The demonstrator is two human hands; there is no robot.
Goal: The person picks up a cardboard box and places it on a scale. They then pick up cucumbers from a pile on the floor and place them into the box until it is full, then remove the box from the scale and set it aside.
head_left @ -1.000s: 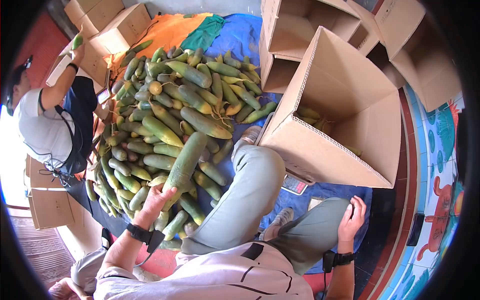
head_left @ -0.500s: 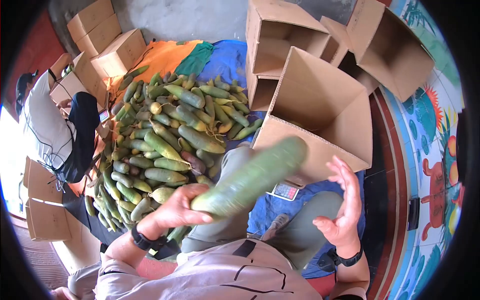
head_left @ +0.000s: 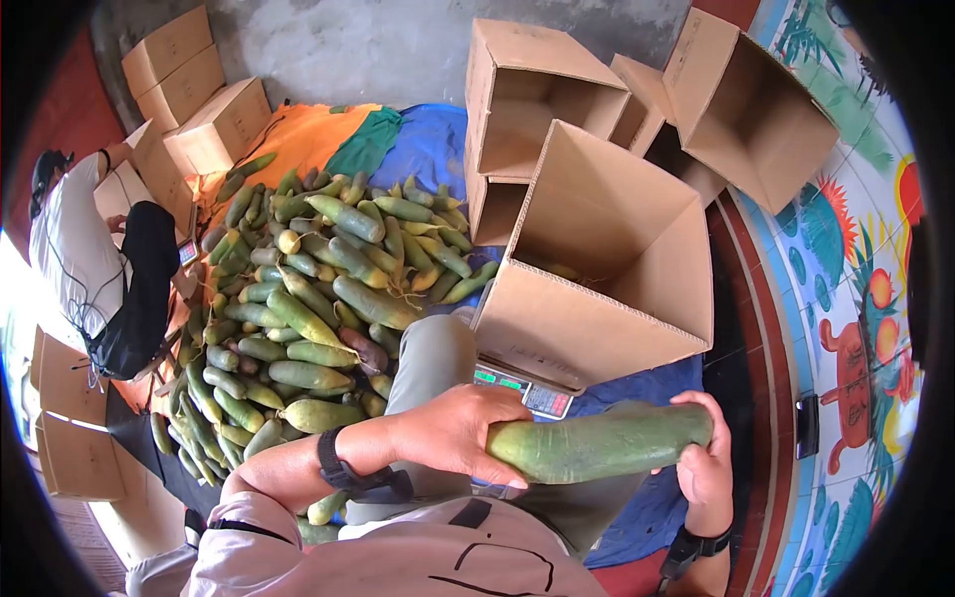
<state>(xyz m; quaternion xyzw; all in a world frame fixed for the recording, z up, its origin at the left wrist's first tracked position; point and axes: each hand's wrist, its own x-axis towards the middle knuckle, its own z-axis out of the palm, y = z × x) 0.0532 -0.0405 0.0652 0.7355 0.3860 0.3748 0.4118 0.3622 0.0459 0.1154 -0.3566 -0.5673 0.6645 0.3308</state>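
A large green radish (head_left: 602, 445) lies level across my lap, held at both ends. My left hand (head_left: 463, 430) grips its paler end, and my right hand (head_left: 704, 450) wraps round its darker right end. Just beyond it stands an open cardboard box (head_left: 597, 313), tilted, with something greenish low inside. A scale (head_left: 545, 400) with a lit display and keypad shows partly under the box's near edge. To the left is a big heap of green radishes (head_left: 323, 308) on orange, green and blue sheets.
More open boxes (head_left: 552, 75) stand behind the near box, one leaning (head_left: 761, 109) at the right. A co-worker (head_left: 85, 249) in a white top bends beside boxes (head_left: 219, 124) at the left. A painted tile wall (head_left: 846, 298) runs along the right.
The radish has come down towards my lap and turned from slanted to nearly level. My right hand, open before, has closed on its far end. The view has shifted slightly.
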